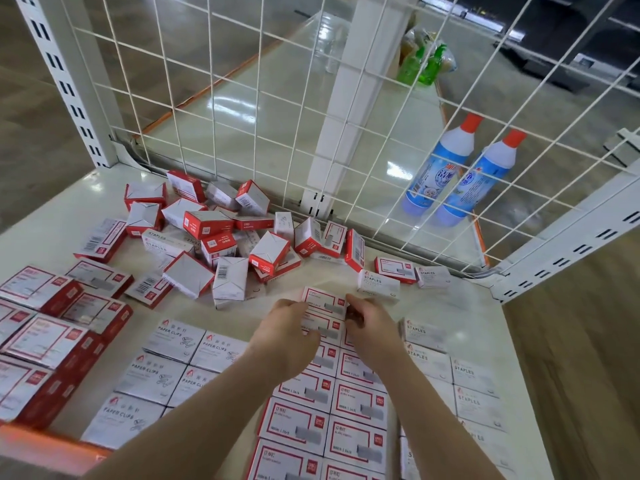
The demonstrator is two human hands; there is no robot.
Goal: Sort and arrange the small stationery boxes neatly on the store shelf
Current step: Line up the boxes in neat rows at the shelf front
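Note:
Both hands meet at the far end of a double column of red-framed staple boxes (349, 407) on the white shelf (460, 306). My left hand (284, 327) and my right hand (370, 323) hold the two farthest boxes (323, 301) from either side, fingers curled on their edges. A jumbled heap of red and white boxes (221, 233) lies behind them against the wire grid. White PAPER CLIPS boxes (162, 372) are lined up to the left, white STAPLES boxes (471, 379) to the right. Larger red boxes (52, 327) are stacked at far left.
A white wire grid (277, 109) backs the shelf, with slotted uprights at both corners. Beyond it stand two blue bottles with red caps (457, 174) and green bottles (422, 64). Three loose staple boxes (398, 275) lie near the right rear corner. The shelf's orange front edge (41, 445) runs at lower left.

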